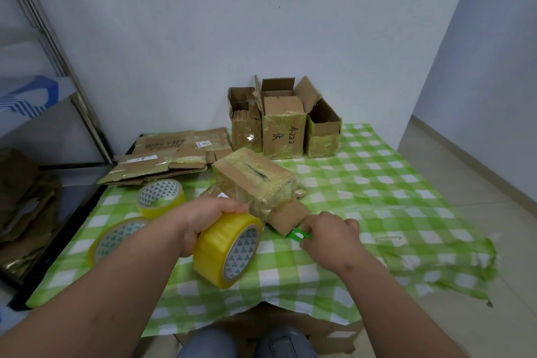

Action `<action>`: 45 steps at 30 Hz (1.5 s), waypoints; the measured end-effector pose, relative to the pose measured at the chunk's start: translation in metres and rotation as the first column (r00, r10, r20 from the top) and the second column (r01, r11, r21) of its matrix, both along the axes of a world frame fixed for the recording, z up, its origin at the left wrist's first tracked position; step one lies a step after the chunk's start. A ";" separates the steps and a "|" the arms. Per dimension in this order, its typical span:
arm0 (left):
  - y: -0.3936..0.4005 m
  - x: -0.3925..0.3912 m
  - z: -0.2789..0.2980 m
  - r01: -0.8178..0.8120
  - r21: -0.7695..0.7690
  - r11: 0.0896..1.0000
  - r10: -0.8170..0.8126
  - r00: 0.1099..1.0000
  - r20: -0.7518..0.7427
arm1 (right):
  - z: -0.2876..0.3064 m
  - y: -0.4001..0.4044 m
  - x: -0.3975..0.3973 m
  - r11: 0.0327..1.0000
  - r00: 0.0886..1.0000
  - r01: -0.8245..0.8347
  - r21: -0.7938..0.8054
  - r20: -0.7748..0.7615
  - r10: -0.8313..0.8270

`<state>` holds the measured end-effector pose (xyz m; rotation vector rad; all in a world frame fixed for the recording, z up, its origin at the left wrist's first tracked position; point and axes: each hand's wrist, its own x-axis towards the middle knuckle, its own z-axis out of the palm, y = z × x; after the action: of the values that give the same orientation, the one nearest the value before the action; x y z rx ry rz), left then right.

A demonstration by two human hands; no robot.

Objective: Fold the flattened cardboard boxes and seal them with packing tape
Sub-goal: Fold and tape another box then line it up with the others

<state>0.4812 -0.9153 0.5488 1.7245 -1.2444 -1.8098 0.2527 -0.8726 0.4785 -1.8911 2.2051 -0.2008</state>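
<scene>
The person shows 2 bare forearms, with no sleeves, watch, rings or gloves visible as far as the frame reaches. The left hand [203,221] and the right hand [331,238] are both uncovered, with short fingers [350,223]. At the bottom edge, 2 knees in blue-grey denim jeans [247,341] show, with a seam line on the right leg.

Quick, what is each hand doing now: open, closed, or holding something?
Left hand: closed around the roll of yellow packing tape.
Right hand: closed, pinching a small green cutter at the cardboard box flap.
</scene>
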 end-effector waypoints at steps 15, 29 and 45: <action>0.001 0.003 -0.004 0.020 -0.070 0.997 -0.026 0.996 -0.082 | 0.045 0.018 -0.019 0.962 0.796 0.261 -0.083 0.582 -0.166; 0.008 0.004 -0.004 -0.069 -0.069 0.995 0.067 0.997 -0.035 | 0.056 0.021 0.031 0.978 0.833 0.054 -0.200 0.549 0.066; 0.011 0.001 -0.004 -0.102 -0.204 0.974 0.105 0.994 0.005 | 0.057 0.010 0.052 0.909 0.983 -0.181 -0.375 -0.055 0.173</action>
<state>0.4817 -0.9043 0.5444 1.6605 -1.2727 -1.5545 0.3048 -0.8624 0.5352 -2.2870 2.1062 -0.6185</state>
